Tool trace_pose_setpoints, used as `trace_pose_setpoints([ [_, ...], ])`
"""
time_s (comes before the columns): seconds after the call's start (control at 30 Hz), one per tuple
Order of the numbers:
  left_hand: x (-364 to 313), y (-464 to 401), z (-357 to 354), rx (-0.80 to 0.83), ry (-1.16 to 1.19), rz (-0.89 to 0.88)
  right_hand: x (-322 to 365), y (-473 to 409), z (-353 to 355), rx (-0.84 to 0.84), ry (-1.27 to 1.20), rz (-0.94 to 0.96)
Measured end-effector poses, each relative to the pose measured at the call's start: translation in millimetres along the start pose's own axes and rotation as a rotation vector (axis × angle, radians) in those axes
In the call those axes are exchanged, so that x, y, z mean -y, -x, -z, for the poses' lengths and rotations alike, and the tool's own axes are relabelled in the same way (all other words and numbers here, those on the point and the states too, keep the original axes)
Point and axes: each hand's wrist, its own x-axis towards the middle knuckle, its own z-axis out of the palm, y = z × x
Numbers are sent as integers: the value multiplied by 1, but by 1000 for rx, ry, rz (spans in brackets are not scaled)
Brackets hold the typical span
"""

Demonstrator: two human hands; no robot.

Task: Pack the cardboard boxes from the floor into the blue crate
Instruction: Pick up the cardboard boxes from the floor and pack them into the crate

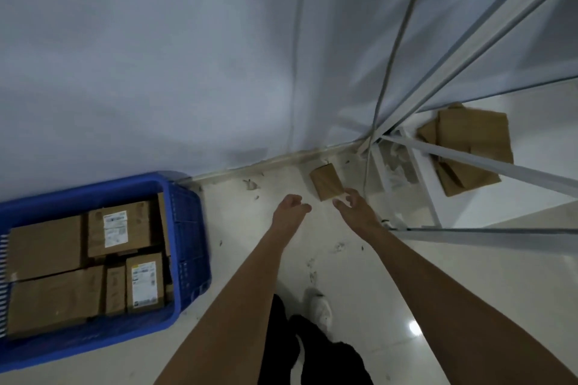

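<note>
small brown cardboard box (pixel 327 181) – on floor by wall | blue crate (pixel 187 247) – left, packed with labelled cardboard boxes (pixel 115 231)

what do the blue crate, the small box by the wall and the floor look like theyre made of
Blue crate: likely moulded plastic, judging by its uniform blue colour and perforated grid wall.
Small box: plain brown cardboard, matte.
Floor: pale, glossy and hard, probably tile or polished stone; a bright light reflection shows on it.
</note>
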Motion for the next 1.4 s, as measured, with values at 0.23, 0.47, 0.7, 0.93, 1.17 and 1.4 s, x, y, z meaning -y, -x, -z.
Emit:
trace_pose_setpoints([
  [0.23,53,-143,-50,12,-72,-52,-60,-134,-61,-41,70,1],
  [0.47,99,-304,-94,55,-258,-88,-115,-279,-116,-277,390,6],
  [0.7,76,-383,-120,86,-237,-76,-130,-360,-147,-382,388,25],
  [0.93,99,-327,-84,-160,-227,17,-97,-282,-142,-256,174,94],
  [1.17,90,-174,-13,-145,22,130,-35,-136,-109,-94,26,127],
  [1.4,29,28,54,-120,165,85,42,48,-56,-16,60,198],
])
